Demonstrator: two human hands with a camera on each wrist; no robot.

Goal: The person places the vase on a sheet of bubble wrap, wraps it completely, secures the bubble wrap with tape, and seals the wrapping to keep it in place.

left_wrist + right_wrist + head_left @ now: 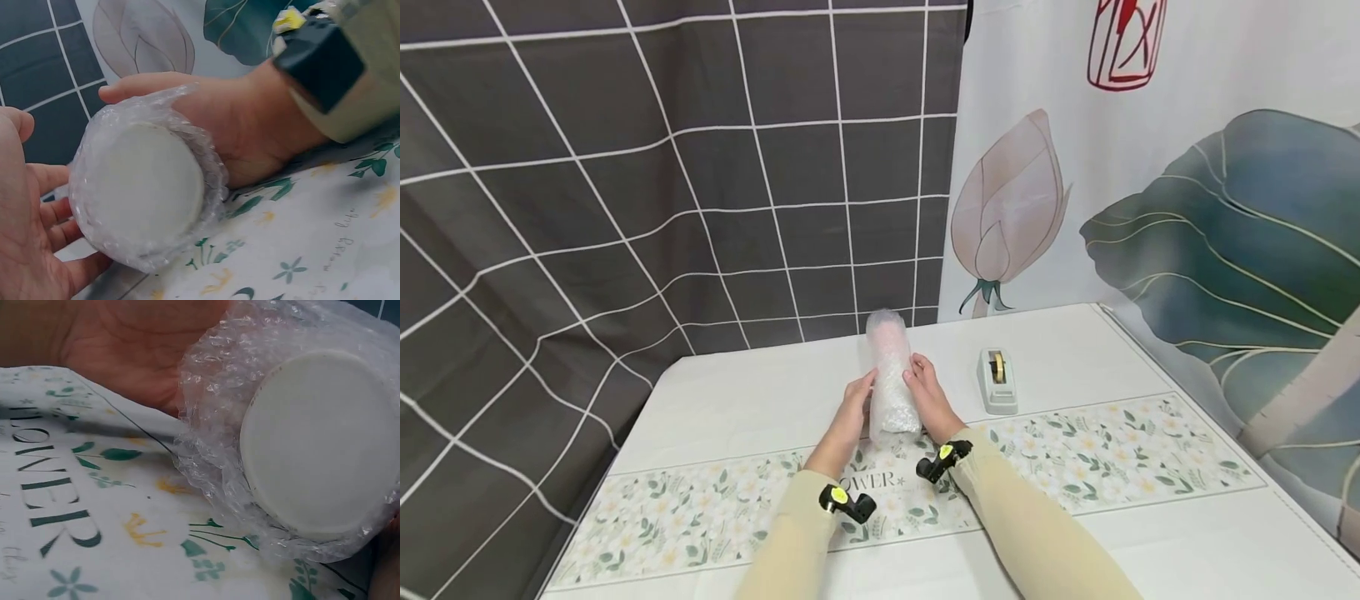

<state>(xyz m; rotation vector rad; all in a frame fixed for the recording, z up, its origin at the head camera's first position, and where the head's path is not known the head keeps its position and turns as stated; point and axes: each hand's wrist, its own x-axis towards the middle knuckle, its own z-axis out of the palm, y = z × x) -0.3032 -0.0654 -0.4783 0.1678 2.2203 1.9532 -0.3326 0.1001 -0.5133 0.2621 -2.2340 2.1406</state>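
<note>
A cylinder in bubble wrap [892,375] is held between both hands over the table, its long axis pointing away from me. Its far part shows pinkish through the wrap. The round pale base [147,187] faces back toward the wrists, with crinkled wrap around its rim. My left hand [852,408] grips the left side, its fingers spread along the wrap in the left wrist view. On the opposite side my right hand [934,400] holds the wrap, thumb stretched along it. Whether the cylinder touches the tabletop, I cannot tell.
A pale tape dispenser [997,383] with a yellowish roll stands right of the right hand. A floral runner [1097,458] crosses the white table [737,417]. Behind hang a dark grid curtain [790,167] and a white curtain with lotus prints [1045,275].
</note>
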